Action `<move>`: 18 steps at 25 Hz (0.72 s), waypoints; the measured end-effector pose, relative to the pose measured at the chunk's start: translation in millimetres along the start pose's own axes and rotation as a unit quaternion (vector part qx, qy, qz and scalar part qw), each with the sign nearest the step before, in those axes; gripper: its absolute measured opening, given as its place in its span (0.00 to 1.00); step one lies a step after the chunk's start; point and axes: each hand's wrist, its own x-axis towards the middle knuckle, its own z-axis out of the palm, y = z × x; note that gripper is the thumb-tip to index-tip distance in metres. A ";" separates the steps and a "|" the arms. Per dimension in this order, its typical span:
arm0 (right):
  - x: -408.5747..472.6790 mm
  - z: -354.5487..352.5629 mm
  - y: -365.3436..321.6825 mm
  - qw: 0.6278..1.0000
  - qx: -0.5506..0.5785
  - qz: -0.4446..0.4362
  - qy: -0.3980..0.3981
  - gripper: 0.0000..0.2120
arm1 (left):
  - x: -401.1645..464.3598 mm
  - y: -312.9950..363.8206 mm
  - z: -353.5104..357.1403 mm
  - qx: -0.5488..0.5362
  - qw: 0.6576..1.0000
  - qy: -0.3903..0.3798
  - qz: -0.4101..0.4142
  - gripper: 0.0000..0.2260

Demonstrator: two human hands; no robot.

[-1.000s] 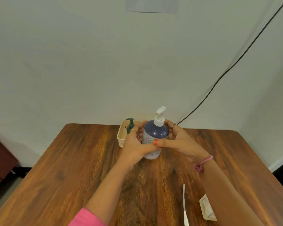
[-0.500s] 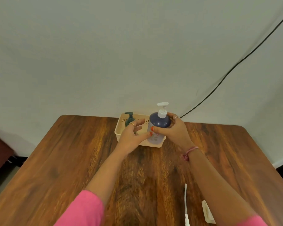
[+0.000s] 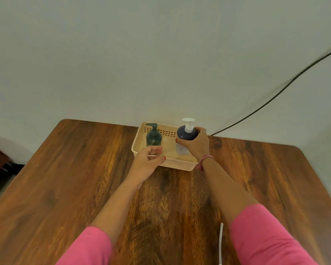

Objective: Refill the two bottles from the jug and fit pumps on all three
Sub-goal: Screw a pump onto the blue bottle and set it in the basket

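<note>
A dark blue bottle (image 3: 185,133) with a white pump stands inside the cream basket (image 3: 177,165) at the far edge of the table. My right hand (image 3: 196,145) is wrapped around its body from the right. A small dark green pump bottle (image 3: 153,136) stands at the left end of the same basket. My left hand (image 3: 148,161) hovers at the basket's near left rim, fingers spread and holding nothing. No jug is in view.
The wooden table (image 3: 65,188) stands against a pale wall. A thin white tube (image 3: 221,241) lies near the front edge by my right sleeve. A black cable (image 3: 275,94) runs down the wall to the table's back edge.
The blue pump bottle went from the table's middle, held by both hands, into the basket's right end. My left hand came off it and opened; my view tilted up.
</note>
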 end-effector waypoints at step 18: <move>14.3 22.0 34.7 0.995 -0.051 0.043 -0.078 0.35 | 11.4 -31.6 5.9 0.022 0.999 -0.015 -0.032 0.13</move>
